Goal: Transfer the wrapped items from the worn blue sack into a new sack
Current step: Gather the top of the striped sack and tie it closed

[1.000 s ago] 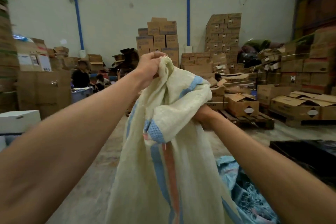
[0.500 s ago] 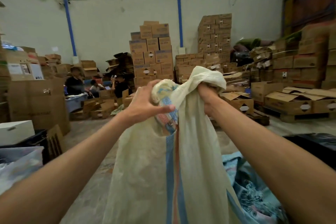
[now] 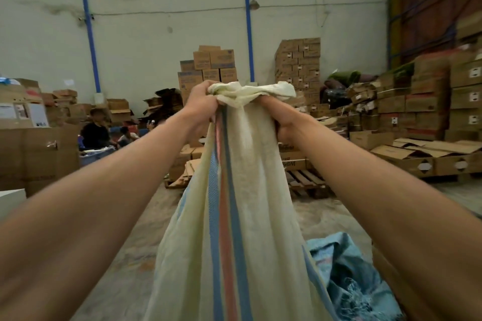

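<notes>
Cream sack (image 3: 250, 216) rim bunched, both hands

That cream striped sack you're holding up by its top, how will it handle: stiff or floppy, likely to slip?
Probably floppy: the cream sack hangs in soft folds below both hands, left hand and right hand. Likely light, since it drapes slack. The bunched top looks secure, though woven fabric may slide.
</notes>
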